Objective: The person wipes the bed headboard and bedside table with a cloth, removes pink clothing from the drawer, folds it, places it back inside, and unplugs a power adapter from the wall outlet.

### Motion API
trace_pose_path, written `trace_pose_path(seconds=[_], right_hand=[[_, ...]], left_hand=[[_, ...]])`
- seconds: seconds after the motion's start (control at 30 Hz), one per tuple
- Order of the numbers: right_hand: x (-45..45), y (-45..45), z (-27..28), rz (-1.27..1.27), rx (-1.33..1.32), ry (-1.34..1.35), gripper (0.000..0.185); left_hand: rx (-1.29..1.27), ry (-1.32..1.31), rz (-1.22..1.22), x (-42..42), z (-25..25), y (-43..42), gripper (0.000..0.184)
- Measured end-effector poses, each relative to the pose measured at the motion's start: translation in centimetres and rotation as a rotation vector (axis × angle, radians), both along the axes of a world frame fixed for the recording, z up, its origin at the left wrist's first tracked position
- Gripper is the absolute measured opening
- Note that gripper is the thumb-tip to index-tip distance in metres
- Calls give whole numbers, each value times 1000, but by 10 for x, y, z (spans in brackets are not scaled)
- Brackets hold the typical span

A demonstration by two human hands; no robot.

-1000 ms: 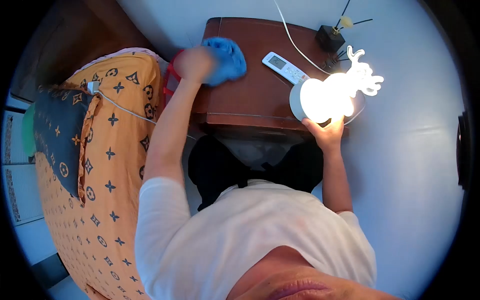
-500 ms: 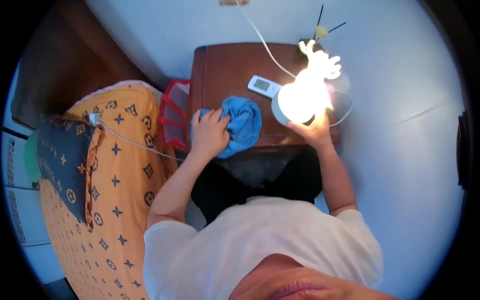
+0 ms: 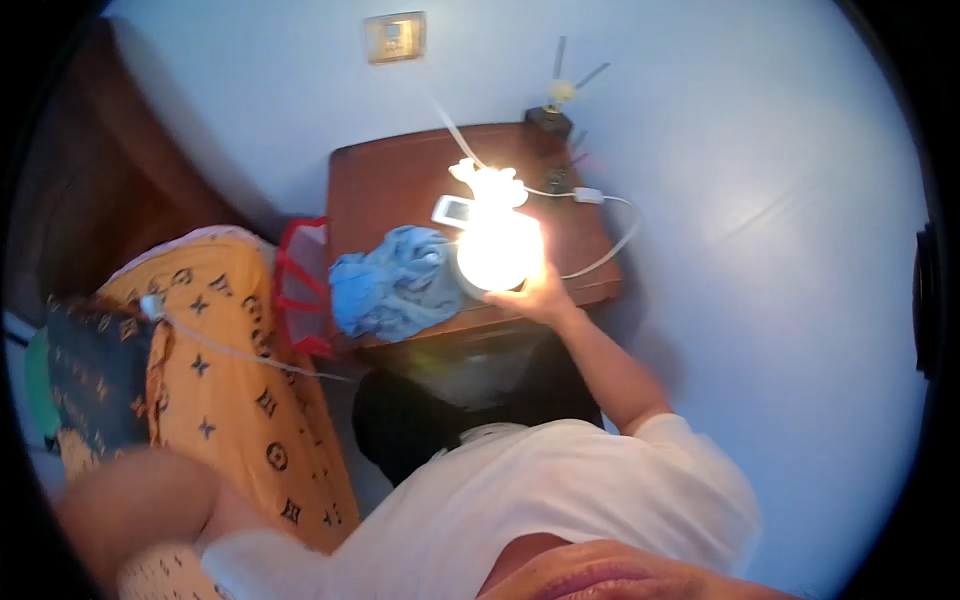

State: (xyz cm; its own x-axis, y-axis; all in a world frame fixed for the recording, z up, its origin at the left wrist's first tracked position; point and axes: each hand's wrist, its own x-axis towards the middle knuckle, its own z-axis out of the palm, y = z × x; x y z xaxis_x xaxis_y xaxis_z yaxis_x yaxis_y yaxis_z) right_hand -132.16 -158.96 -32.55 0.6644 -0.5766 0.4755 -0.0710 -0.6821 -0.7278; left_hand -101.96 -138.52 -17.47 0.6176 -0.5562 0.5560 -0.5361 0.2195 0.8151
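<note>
My right hand (image 3: 545,297) is wrapped round the side of a brightly lit lamp (image 3: 497,248); its thumb lies along the lower edge and glare hides the other fingers. The lamp has a rounded glowing body with antler-like shapes on top. A crumpled blue cloth (image 3: 395,285) lies left of the lamp, at the front of the brown table (image 3: 385,175), with no hand on it. Only my bent left arm, smeared by motion, shows at the lower left over the bed; the left hand itself is not visible.
A white remote (image 3: 453,211) lies partly behind the lamp. A white cord with an inline switch (image 3: 588,196) loops right. A dark box with sticks (image 3: 548,122) stands at the back. Left are a red-trimmed bin (image 3: 302,285), an orange patterned bed (image 3: 225,400) and a dark pillow (image 3: 95,370).
My left hand has let go of the blue cloth and swung back to the lower left. The lamp has shifted left, nearer the cloth, and now covers part of the remote. The view has turned.
</note>
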Motion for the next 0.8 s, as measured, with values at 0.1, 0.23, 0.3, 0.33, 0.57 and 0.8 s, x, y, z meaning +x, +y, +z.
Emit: trace_pose_path(seconds=[0.1, 0.23, 0.3, 0.33, 0.57, 0.8], right_hand=[[-2, -4, -5, -98, -92, 60, 92], [1, -2, -8, 38, 67, 205, 93], [2, -5, -15, -49, -160, 78, 95], [5, -3, -14, -61, -118, 26, 97], [2, 8, -26, -35, 55, 85, 93], [-6, 0, -21, -106, 189, 102, 84]], left_hand=[[80, -83, 174, -8, -4, 27, 56], [284, -161, 240, -30, -33, 48, 58], [367, -186, 242, -41, -48, 52, 58], [403, -193, 243, -48, -53, 54, 58], [494, -152, 241, -77, -77, 50, 60], [519, -138, 272, -88, -78, 56, 63]])
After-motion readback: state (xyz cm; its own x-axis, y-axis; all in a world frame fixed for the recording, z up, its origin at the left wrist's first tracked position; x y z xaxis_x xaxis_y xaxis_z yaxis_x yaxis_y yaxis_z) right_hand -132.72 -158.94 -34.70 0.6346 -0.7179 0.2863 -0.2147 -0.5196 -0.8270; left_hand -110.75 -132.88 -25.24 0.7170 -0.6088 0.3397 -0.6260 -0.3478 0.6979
